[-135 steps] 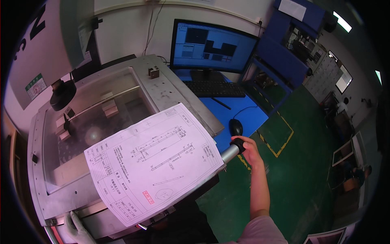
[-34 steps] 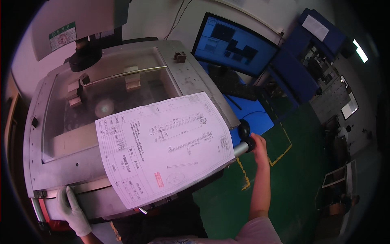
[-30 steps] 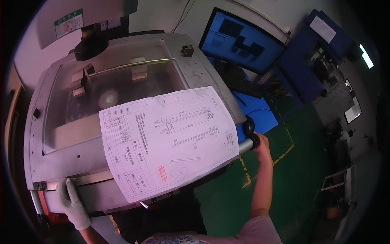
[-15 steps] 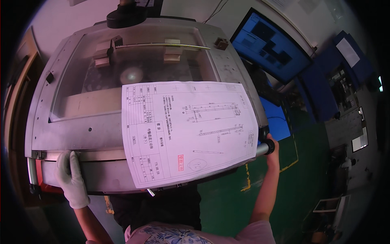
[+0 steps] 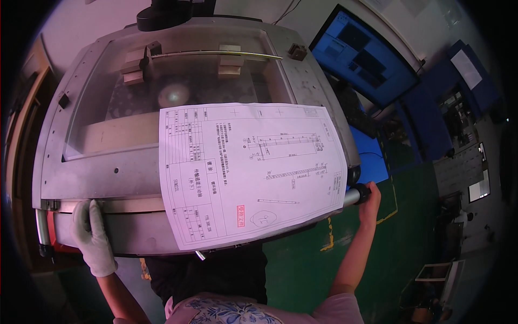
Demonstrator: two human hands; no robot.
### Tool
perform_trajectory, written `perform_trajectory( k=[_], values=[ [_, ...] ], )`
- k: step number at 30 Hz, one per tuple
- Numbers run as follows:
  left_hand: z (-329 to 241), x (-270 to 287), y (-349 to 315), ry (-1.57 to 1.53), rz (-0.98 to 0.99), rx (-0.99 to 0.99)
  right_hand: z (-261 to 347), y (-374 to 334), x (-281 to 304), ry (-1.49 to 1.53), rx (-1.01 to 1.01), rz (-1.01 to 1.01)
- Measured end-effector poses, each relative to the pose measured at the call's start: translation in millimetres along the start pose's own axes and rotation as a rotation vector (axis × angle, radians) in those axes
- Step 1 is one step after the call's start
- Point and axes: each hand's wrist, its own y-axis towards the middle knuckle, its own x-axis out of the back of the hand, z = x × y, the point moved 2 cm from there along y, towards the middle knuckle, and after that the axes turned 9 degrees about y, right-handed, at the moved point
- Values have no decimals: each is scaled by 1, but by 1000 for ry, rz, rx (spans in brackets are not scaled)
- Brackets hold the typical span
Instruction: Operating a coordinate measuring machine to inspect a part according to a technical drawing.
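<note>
My left hand (image 5: 93, 237), in a white glove, is closed over the front ledge of a grey metal measuring stage (image 5: 135, 229). Its thumb lies beside the bent fingers. My bare right hand (image 5: 370, 204) wraps round a black knob (image 5: 357, 193) at the stage's front right corner; some fingertips are hidden behind it. Between the hands, a printed technical drawing (image 5: 243, 189) with a red stamp covers part of the stage and its glass plate (image 5: 124, 110). Farther back, a thin metal rod (image 5: 199, 53) rests across two ribbed blocks (image 5: 230, 63) on the glass.
A round black lens head (image 5: 162, 17) hangs above the stage's far side. A lit monitor (image 5: 364, 56) stands at the right, beyond a small brown block (image 5: 297, 52) on the stage frame. A short metal lever (image 5: 200, 255) juts from the front edge. Green floor (image 5: 297, 270) shows below.
My right hand has turned at the wrist, its fingers now farther over the knob. My left hand stays on the ledge. The view has shifted slightly; rod and drawing keep their places.
</note>
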Motion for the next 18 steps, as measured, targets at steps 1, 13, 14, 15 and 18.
perform_trajectory(
  k=[1, 13, 14, 15, 18],
  values=[
    [0, 0, 1, 1, 0, 0, 0, 0, -3, 5, 22, -35],
    [2, 1, 0, 25, 52, 28, -6, 3, 7, 64, 2, 40],
    [11, 0, -3, -38, -5, 102, -6, 2, 3, 38, 16, 46],
    [9, 2, -5, -23, -13, 98, -5, -1, -1, 38, 27, 39],
    [7, 2, -4, 33, -8, 46, -1, -6, -9, 90, -48, -36]
  ],
)
